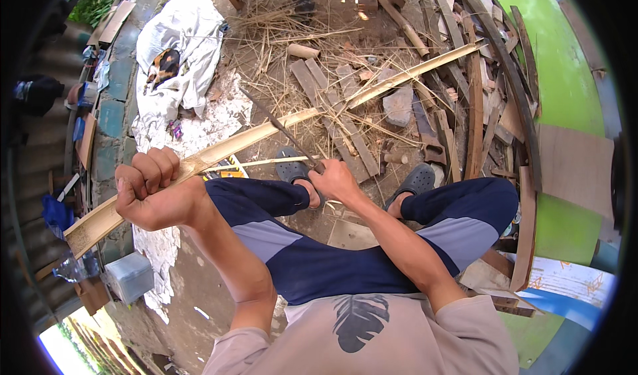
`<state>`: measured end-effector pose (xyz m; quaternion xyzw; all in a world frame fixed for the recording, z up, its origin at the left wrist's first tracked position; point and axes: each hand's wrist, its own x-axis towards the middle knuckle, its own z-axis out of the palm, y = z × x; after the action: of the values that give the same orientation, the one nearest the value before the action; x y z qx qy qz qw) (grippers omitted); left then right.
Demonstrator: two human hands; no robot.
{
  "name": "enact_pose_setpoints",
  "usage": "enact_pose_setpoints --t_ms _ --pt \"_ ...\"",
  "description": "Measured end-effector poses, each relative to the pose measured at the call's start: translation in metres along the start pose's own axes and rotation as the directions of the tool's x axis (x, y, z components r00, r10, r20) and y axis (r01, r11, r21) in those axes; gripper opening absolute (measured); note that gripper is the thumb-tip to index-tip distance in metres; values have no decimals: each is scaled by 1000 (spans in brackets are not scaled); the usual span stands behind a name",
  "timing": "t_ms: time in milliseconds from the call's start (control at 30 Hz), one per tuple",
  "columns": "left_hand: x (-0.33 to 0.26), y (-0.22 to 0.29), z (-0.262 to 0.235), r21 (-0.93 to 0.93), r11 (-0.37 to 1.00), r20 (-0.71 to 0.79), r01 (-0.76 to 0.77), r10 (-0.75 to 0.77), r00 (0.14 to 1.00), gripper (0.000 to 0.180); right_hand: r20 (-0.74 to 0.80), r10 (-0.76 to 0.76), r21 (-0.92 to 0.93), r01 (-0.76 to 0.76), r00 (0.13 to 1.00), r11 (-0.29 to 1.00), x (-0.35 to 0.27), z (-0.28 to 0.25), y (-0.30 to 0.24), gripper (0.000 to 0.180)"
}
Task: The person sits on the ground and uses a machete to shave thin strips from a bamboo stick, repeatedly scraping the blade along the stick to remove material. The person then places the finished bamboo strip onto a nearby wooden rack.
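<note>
A long split bamboo strip (232,146) runs slantwise from the lower left to the upper right, its pale hollow side facing up. My left hand (156,189) is closed round it near its lower left end. My right hand (335,181) grips a long knife (266,114), its handle mostly hidden by the fingers. The narrow dark blade points up and left, crossing the bamboo near the middle of its length. Whether the edge is cutting into the bamboo cannot be made out. A thin bamboo sliver (276,161) lies between my two hands, its right end by the knife hand.
Bamboo shavings (266,32), flat boards (319,86) and a stone block (398,106) cover the ground ahead. A handsaw (430,135) stands among wood scraps at right. A calico cat (165,68) rests on a white cloth (189,32). A clear plastic container (129,276) sits at lower left.
</note>
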<state>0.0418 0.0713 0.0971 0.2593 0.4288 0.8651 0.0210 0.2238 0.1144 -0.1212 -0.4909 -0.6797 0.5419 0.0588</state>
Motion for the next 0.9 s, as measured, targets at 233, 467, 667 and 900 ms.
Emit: enact_pose_setpoints --t_ms 233,467,667,900 --pt "1 0 -13 -17 1000 40 -12 12 999 33 34 -158 -54 159 987 986 -29 -1 -31 33" --pt "2 1 -15 -21 1000 39 0 1 999 32 -8 185 -99 -185 983 978 37 -5 60 32" --pt "13 -3 -21 11 1000 6 -8 8 1000 30 43 -53 -99 57 998 994 -4 -10 -11 32" --pt "9 -5 -5 -19 1000 74 16 -14 997 30 -33 337 -91 -338 941 937 64 0 135 36"
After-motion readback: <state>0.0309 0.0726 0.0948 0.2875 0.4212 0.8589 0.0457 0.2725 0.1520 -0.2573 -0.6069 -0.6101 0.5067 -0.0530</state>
